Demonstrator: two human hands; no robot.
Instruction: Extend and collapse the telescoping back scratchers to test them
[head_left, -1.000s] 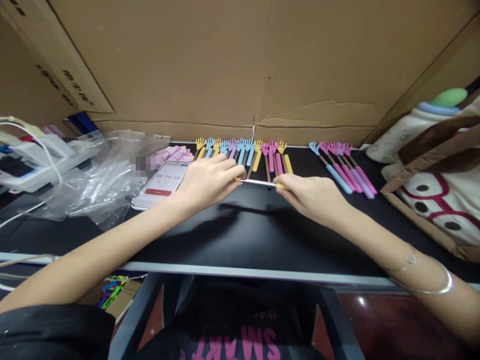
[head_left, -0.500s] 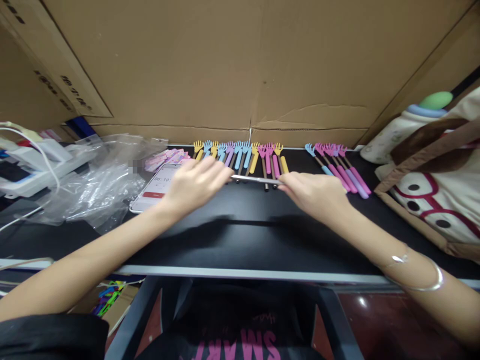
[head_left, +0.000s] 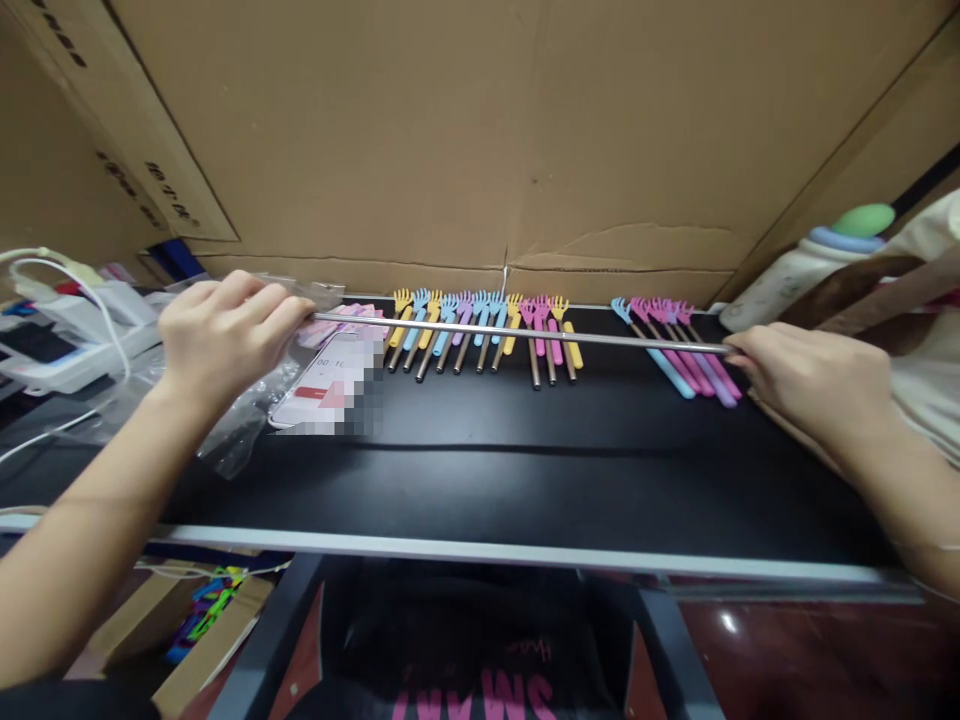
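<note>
Stretched level above the black table is a thin, shiny telescopic rod, pulled out long. My left hand is closed around one end, over the plastic bag. At the other end my right hand grips it, near the right side of the table. Both rod ends are hidden in my fingers. Behind the rod lies a row of several hand-shaped back scratchers in yellow, blue, purple and pink, some with bare metal stems. A smaller group of back scratchers with long coloured handles lies to the right.
A phone and a crumpled clear plastic bag lie left. Beyond them sits a white power strip with cables. At right stand a bottle and a cloth bag. Cardboard walls the back. Below left is an open box.
My hands have moved far apart, left hand leftward and right hand rightward. The rod between them shows much longer than before.
</note>
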